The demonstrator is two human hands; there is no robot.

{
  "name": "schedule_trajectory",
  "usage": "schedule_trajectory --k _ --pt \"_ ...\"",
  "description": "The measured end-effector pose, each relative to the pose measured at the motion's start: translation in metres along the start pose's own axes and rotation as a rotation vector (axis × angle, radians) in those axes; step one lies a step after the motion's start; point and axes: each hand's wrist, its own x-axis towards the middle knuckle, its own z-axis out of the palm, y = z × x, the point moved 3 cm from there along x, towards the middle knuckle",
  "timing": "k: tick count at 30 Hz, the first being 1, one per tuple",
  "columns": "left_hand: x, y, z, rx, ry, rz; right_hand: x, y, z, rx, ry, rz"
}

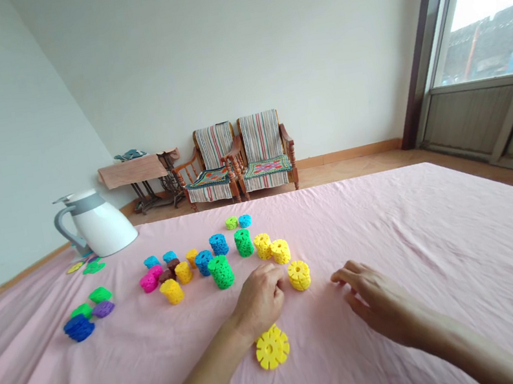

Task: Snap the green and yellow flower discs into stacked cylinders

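Observation:
My left hand (260,297) is closed, its fingers curled down just left of a short stack of yellow notched discs (299,275). Whatever lies inside those fingers, if anything, is hidden. Right of the same stack, my right hand (371,298) hovers low over the cloth, fingers apart and holding nothing. Below my left wrist lie loose yellow notched discs (272,348), overlapping and partly covered by the hand. Just beyond my left hand stand a green disc stack (221,272) and two more yellow stacks (280,251), (262,246).
More disc stacks, blue (204,263), orange-yellow (171,292), pink (148,283) and dark blue (78,328), spread leftward on the pink tablecloth (422,243). A white jug (102,224) stands at the back left. Two wooden armchairs (261,139) are beyond the table.

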Motion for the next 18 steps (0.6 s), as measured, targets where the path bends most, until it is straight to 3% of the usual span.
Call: schedule_trajectory --k 8,18 --pt "-0.005 0.012 0.001 -0.005 -0.014 0.044 0.035 -0.008 0.024 -0.011 0.045 -0.02" --pt "-0.004 0.008 0.005 -0.011 -0.004 0.037 0.037 -0.012 0.031 -0.064 0.05 0.008"
